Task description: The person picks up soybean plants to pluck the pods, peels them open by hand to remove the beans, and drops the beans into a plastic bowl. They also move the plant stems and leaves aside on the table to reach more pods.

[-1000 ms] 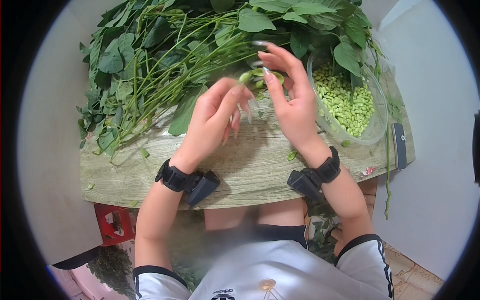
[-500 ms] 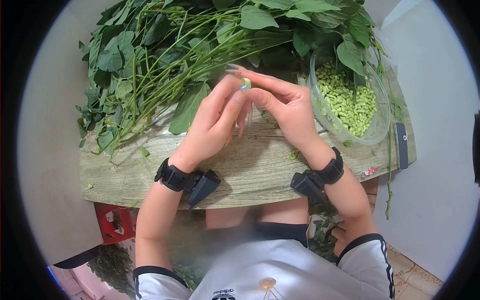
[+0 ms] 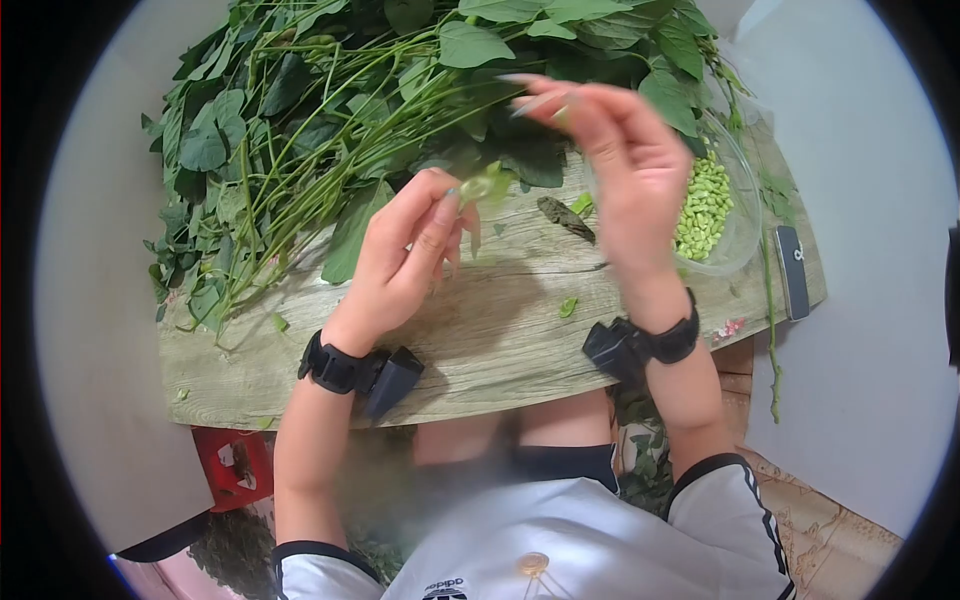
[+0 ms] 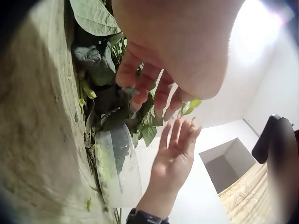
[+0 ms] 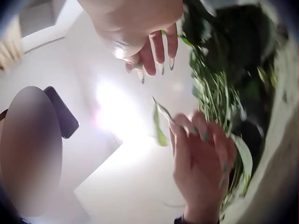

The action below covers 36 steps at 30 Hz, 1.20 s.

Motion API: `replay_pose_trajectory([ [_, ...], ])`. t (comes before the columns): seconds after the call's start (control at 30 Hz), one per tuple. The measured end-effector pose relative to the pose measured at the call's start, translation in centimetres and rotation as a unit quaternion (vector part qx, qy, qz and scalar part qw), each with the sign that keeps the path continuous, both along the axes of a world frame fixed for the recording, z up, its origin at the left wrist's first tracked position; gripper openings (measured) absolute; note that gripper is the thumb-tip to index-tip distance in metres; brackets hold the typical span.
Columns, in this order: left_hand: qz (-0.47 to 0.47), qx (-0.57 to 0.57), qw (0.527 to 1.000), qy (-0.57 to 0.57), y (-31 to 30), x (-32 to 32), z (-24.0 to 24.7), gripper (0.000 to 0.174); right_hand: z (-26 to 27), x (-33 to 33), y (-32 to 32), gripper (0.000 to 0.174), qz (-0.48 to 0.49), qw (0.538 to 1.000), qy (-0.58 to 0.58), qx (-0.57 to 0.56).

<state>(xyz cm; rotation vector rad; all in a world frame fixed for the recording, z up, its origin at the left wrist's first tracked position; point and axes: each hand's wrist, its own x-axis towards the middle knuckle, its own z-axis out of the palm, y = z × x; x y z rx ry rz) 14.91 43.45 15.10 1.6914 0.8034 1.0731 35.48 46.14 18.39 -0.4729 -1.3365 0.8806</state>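
Note:
In the head view my left hand [image 3: 395, 245] pinches a split green soybean pod [image 3: 485, 187] between thumb and forefinger, above the wooden tabletop. The pod [image 5: 160, 127] hangs in two opened halves in the right wrist view. My right hand [image 3: 640, 165], blurred, is raised to the right, apart from the pod. A small pale-green bean [image 3: 562, 116] shows between its thumb and fingers. Behind and partly under that hand stands a clear plastic tub [image 3: 748, 245] with many shelled green beans [image 3: 706, 205] in it.
A big heap of leafy soybean stalks [image 3: 310, 150] covers the table's back and left. Pod scraps [image 3: 568, 307] and a dark withered pod [image 3: 565, 217] lie on the wooden tabletop [image 3: 480, 350]. At the right edge lie a dark phone-like slab [image 3: 792, 272] and a long stem [image 3: 771, 340].
Half a second ago both hands met at the pod. My right hand has since moved away to the right and up with a bean; the left keeps the opened pod, and the view shifted slightly.

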Motion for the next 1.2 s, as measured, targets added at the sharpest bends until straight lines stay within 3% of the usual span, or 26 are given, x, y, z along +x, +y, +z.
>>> replay_pose_trajectory([
  [0.07, 0.015, 0.031, 0.999, 0.003, 0.2, 0.1, 0.3, 0.017, 2.0, 2.9, -0.5, 0.014, -0.207, 0.972, -0.1, 0.043],
  [0.13, 0.013, 0.054, 0.998, 0.017, 0.5, 0.1, 0.2, 0.018, 3.4, 5.7, -0.9, 0.014, -0.345, 0.917, -0.195, 0.042],
  [0.17, 0.012, 0.073, 0.997, 0.032, 0.4, 0.1, 0.1, 0.019, 3.6, 7.0, -1.3, 0.014, -0.345, 0.917, -0.197, 0.039],
  [0.23, 0.011, 0.094, 0.995, 0.036, 0.1, 0.5, 0.7, 0.02, 4.0, 9.2, -2.3, 0.016, -0.325, 0.89, -0.299, -0.109],
  [0.33, -0.007, 0.11, 0.992, 0.068, 0.0, 0.6, 1.1, 0.022, 3.7, 11.1, -2.7, 0.019, -0.379, 0.852, -0.342, -0.117],
  [0.43, -0.032, 0.102, 0.988, 0.108, -0.1, 0.6, 1.0, 0.021, 3.5, 11.2, -4.0, 0.019, -0.403, 0.853, -0.311, -0.116],
  [0.5, -0.039, 0.106, 0.987, 0.116, -0.3, 0.6, 0.8, 0.018, 3.6, 9.6, -6.4, 0.025, -0.317, 0.871, -0.343, -0.155],
  [0.57, -0.149, 0.129, 0.978, 0.073, -0.7, 0.7, 0.9, 0.016, 3.3, 5.6, -9.7, 0.034, -0.081, 0.927, -0.227, -0.288],
  [0.63, -0.193, 0.082, 0.974, 0.083, -1.3, 0.9, 1.6, 0.016, 2.8, 3.2, -11.9, 0.038, 0.005, 0.878, -0.392, -0.275],
  [0.73, -0.254, -0.004, 0.964, 0.071, -2.1, 1.6, 1.3, 0.021, 0.6, 3.3, -13.7, 0.034, -0.047, 0.891, -0.386, -0.234],
  [0.8, -0.309, -0.081, 0.947, 0.038, -2.4, 1.5, 1.0, 0.025, 1.9, 5.2, -14.9, 0.033, -0.059, 0.863, -0.412, -0.288],
  [0.87, -0.312, -0.037, 0.949, 0.042, -1.8, 1.2, 0.8, 0.029, 4.6, 7.7, -16.7, 0.027, -0.129, 0.8, -0.478, -0.338],
  [0.93, -0.224, -0.025, 0.973, 0.045, -1.6, 0.8, 1.8, 0.029, 6.9, 12.6, -19.3, 0.041, -0.101, 0.739, -0.605, -0.281],
  [0.97, -0.196, -0.068, 0.977, 0.045, -1.5, 0.6, 2.5, 0.026, 7.8, 13.7, -20.8, 0.041, -0.098, 0.736, -0.611, -0.277],
  [1.0, -0.192, -0.066, 0.978, 0.04, -1.3, 0.7, 2.3, 0.026, 8.7, 14.4, -22.2, 0.044, -0.11, 0.677, -0.693, -0.222],
  [1.03, -0.101, 0.034, 0.994, 0.027, -0.9, 1.0, 1.7, 0.025, 9.2, 14.7, -22.9, 0.048, -0.121, 0.61, -0.766, -0.164],
  [1.07, -0.008, 0.131, 0.991, 0.014, -0.7, 1.0, 1.5, 0.024, 9.3, 14.9, -22.8, 0.048, -0.121, 0.607, -0.769, -0.159],
  [1.1, 0.06, 0.183, 0.979, 0.074, -0.6, 0.8, 1.8, 0.013, 9.0, 15.0, -22.7, 0.049, -0.118, 0.639, -0.725, -0.227],
  [1.13, 0.062, 0.183, 0.978, 0.071, 0.0, 0.5, 1.6, 0.013, 8.6, 15.1, -22.7, 0.051, -0.115, 0.667, -0.675, -0.294],
  [1.17, 0.18, 0.328, 0.915, 0.151, 0.9, 0.2, 1.3, 0.017, 8.4, 14.5, -22.0, 0.046, -0.114, 0.695, -0.642, -0.303],
  [1.2, 0.289, 0.457, 0.811, 0.226, 1.5, -0.2, 1.0, 0.028, 8.2, 13.6, -21.0, 0.046, -0.114, 0.694, -0.643, -0.302],
])
